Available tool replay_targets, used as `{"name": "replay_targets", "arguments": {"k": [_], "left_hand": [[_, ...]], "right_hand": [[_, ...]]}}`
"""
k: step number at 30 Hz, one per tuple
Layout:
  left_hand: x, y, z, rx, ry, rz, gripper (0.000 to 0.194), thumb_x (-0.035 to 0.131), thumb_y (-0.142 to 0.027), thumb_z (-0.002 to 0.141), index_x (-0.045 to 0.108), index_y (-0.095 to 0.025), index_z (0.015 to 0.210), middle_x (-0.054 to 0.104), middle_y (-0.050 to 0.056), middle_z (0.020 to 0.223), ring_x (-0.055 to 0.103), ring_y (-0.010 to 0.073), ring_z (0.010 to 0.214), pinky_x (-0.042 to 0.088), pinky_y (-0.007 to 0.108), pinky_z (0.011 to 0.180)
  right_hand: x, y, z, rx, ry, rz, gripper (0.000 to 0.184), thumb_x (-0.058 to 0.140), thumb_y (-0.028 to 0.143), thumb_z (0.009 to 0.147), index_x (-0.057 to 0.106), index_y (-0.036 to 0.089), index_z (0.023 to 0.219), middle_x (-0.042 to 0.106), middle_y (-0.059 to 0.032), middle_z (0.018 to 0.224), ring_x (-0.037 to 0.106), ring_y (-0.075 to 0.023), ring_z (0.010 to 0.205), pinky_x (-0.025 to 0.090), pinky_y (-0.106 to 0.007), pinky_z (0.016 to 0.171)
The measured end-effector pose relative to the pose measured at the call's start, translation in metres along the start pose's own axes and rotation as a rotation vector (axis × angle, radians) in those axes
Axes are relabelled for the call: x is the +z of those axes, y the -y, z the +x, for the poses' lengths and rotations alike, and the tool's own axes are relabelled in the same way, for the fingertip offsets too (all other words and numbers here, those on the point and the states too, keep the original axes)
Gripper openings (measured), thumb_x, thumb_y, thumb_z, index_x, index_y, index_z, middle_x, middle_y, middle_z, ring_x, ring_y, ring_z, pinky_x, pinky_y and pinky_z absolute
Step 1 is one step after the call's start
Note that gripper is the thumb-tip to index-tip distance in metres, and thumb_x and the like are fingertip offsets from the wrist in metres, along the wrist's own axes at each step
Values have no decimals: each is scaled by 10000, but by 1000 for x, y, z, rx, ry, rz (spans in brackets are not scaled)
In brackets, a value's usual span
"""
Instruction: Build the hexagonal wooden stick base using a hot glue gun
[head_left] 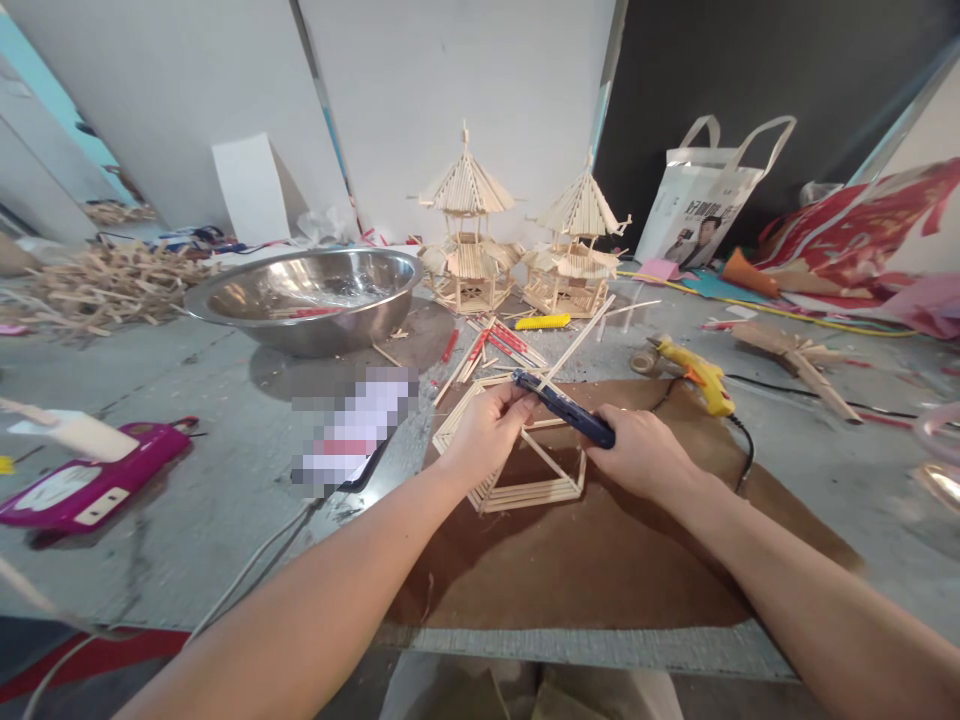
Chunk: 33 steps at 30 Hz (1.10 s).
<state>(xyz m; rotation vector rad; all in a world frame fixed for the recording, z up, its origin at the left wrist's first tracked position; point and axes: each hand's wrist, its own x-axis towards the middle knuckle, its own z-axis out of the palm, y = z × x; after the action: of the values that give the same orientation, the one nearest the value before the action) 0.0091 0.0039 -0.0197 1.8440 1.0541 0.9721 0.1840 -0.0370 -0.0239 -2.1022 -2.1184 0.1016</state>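
My right hand (637, 450) is closed around the dark blue handles of a plier-like cutting tool (574, 412), its head pointing up and left. My left hand (491, 425) pinches a thin wooden stick (576, 345) whose lower end meets the tool's head. How the jaws sit on the stick is too small to tell. Below both hands a many-sided frame of stacked wooden sticks (536, 492) lies on a brown board (600, 570). My left hand and forearm cover part of the frame. Behind it are loose red-tipped sticks (502, 342).
Two stick-built pagodas (469, 225) stand at the back, near a yellow utility knife (543, 321). Left are a steel basin (307, 325), a phone (352, 430) and a purple power strip (105, 480). A yellow glue gun (697, 375) with its cord lies right, before a white bag (694, 205).
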Motion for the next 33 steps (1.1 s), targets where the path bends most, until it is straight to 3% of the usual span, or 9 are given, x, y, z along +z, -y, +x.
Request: {"name": "replay_targets", "arguments": {"k": [12, 22, 30, 33], "left_hand": [[-1, 0, 2, -49, 12, 144, 294, 385, -374, 764, 475, -159, 585, 411, -51, 390, 399, 81, 405, 308, 200, 460], [2, 11, 3, -140, 63, 31, 318, 389, -440, 743, 480, -159, 625, 412, -50, 390, 372, 75, 340, 264, 191, 371], [-7, 5, 3, 49, 52, 241, 298, 391, -395, 755, 564, -162, 690, 470, -37, 492, 409, 87, 470, 293, 206, 477], [-8, 2, 3, 53, 108, 287, 250, 397, -346, 754, 561, -160, 729, 533, -15, 604, 448, 100, 550, 311, 213, 515]], "right_hand": [[-4, 1, 1, 8, 52, 6, 259, 407, 379, 696, 593, 202, 733, 633, -64, 690, 569, -179, 638, 305, -244, 497], [-3, -1, 6, 72, 72, 10, 375, 331, 470, 732, 606, 216, 719, 642, -80, 726, 590, -214, 694, 344, -258, 517], [-6, -14, 10, 191, 66, -60, 543, 325, 652, 650, 549, 198, 844, 622, -98, 832, 574, -262, 765, 385, -319, 566], [-6, -17, 10, 201, 28, -38, 587, 299, 662, 655, 530, 203, 937, 614, -105, 870, 566, -278, 799, 390, -345, 591]]}}
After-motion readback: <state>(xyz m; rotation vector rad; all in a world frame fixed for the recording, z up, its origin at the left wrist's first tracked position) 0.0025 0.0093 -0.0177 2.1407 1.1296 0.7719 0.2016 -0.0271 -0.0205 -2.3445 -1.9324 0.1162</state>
